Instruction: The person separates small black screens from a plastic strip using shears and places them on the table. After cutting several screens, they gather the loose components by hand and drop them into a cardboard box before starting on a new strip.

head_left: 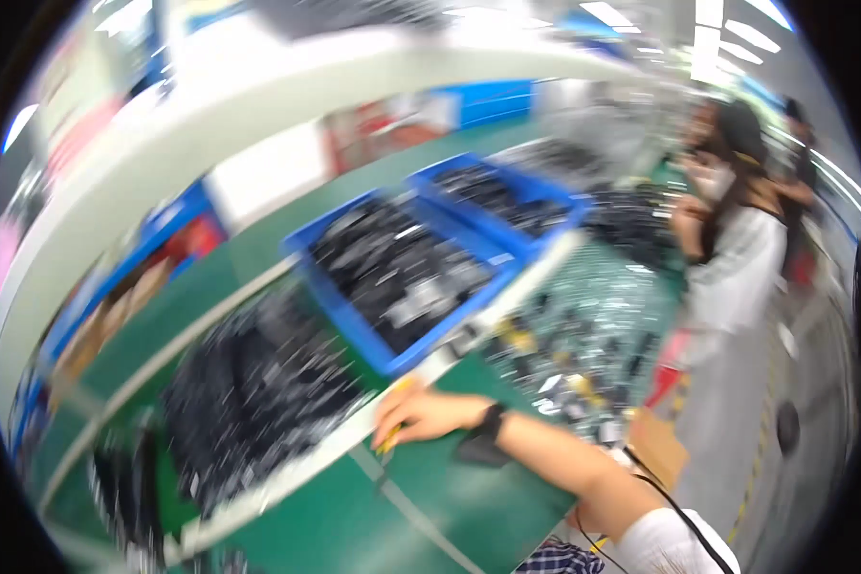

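Observation:
The picture is smeared by motion. From the lower right my right arm reaches over the green worktop point(459, 493), a black band round its wrist. My right hand point(426, 413) is just in front of the near blue bin's corner, by the pale strip along the table. Its fingers are curled round a small yellow thing point(389, 440), too blurred to name. Under the wrist a small dark flat piece point(483, 448) lies on the worktop. My left hand is out of view.
Two blue bins point(392, 364) hold many black parts. Left of them lies a broad heap of black pieces point(258, 383). At right, small parts cover a clear-wrapped area point(584, 335). A co-worker in a white top point(737, 258) is beyond it. A pale beam point(230, 105) crosses above.

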